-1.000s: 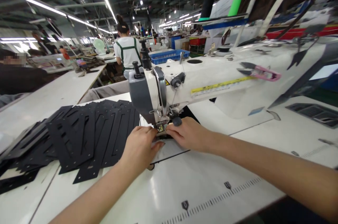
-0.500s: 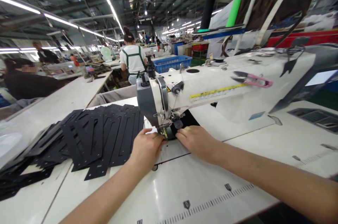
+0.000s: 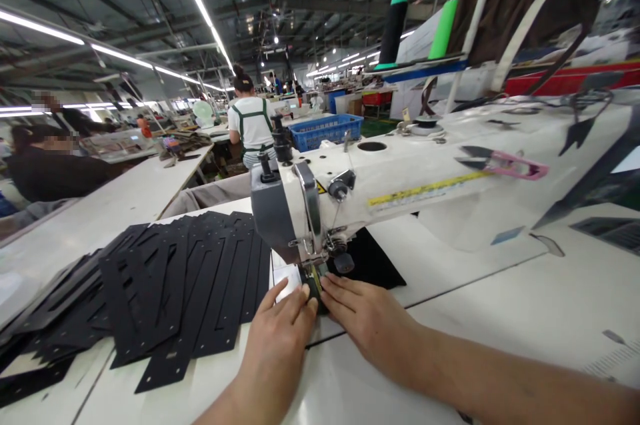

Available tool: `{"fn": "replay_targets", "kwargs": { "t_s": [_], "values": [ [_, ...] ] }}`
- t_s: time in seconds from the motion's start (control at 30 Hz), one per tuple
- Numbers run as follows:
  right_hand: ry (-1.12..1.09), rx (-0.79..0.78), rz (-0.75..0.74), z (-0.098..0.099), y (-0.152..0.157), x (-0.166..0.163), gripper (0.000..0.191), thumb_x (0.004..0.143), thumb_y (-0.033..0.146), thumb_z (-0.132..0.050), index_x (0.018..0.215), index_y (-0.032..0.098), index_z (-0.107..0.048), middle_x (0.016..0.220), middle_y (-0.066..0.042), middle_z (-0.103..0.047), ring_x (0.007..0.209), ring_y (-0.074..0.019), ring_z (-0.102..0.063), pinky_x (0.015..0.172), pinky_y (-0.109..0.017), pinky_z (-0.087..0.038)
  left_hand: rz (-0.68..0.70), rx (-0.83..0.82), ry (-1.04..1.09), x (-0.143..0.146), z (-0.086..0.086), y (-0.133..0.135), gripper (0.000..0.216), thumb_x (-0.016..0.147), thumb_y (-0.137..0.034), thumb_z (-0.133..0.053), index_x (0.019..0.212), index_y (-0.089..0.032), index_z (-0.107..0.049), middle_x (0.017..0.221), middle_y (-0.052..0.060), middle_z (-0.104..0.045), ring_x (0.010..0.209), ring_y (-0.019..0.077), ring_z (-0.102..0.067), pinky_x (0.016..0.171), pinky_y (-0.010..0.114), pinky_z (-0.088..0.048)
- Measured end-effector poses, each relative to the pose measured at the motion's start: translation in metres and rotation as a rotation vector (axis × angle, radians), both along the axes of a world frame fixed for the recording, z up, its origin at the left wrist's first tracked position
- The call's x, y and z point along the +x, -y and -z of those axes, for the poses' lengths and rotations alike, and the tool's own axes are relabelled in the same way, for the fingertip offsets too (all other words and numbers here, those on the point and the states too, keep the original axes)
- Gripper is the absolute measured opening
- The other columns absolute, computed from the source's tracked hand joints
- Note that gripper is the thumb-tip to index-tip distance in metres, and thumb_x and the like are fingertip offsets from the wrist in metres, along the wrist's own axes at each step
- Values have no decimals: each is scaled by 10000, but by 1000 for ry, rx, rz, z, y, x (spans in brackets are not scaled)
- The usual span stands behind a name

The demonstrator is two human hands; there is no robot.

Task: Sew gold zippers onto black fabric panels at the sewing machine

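So we've got both hands right up at the needle of the sewing machine [image 3: 380, 191]. Our left hand [image 3: 280, 338] lies flat with fingers stretched out, nothing clenched in its grip, just pressing down on the small black piece with the yellow-green edge [image 3: 314, 286] that sits under the presser foot [image 3: 314, 258]. Our right hand [image 3: 365, 318] does the same from the other side of the needle, fingers loose and flat, fingertips touching the piece.

What worries us: the fingertips sit just beside the foot, so if the machine runs and either hand creeps forward, a finger could go under the needle. The piece is small too, so uneven pressure from the two hands could skew it and send the seam crooked.

Left of the machine, the stack of black cut panels [image 3: 165, 285] fans out near the left forearm, and an elbow bump could slide them off the worktop [image 3: 500, 305]. The pink thread snips [image 3: 505, 163] rest loose on top of the machine arm, and vibration might walk them off.
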State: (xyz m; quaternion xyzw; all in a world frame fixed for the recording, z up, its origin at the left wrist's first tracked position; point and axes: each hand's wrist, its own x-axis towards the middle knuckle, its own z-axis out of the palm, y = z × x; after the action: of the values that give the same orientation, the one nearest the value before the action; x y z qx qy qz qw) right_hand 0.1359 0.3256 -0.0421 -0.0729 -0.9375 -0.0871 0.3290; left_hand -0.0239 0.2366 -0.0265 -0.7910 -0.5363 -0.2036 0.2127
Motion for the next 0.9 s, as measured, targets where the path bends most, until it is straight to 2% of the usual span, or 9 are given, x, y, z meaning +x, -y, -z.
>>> {"fn": "replay_targets", "kwargs": {
  "t_s": [0.3,0.53,0.73,0.9],
  "values": [
    [-35,-21,6,-9,-13,-11,334,855,8,-329,915,33,-657,942,-121,-669,865,-175,-622,843,-243,-491,-44,-17,-19,-7,6,-10,289,910,-122,-324,948,-156,-608,996,96,-662,911,180,-630,917,414,-434],
    [-29,-29,3,-10,-18,-18,282,835,-8,-372,910,29,-641,928,-112,-668,870,-184,-616,831,-247,-497,-46,-67,-1,-17,16,-13,233,886,-159,-407,1048,-198,-570,1104,59,-627,1003,185,-591,946,420,-394],
    [89,-87,24,-7,-22,-18,247,829,4,-413,952,56,-620,989,-109,-652,939,-172,-598,883,-238,-467,-33,-40,85,-16,10,-21,229,892,-185,-391,907,-200,-619,999,45,-668,934,187,-619,839,381,-465],
    [70,-221,-1,-5,-22,-17,243,835,12,-427,972,106,-605,1011,-96,-644,964,-171,-590,877,-265,-474,-38,3,169,-10,7,-22,230,888,-179,-401,852,-199,-627,957,49,-679,887,182,-634,801,354,-479]
  ]
}}
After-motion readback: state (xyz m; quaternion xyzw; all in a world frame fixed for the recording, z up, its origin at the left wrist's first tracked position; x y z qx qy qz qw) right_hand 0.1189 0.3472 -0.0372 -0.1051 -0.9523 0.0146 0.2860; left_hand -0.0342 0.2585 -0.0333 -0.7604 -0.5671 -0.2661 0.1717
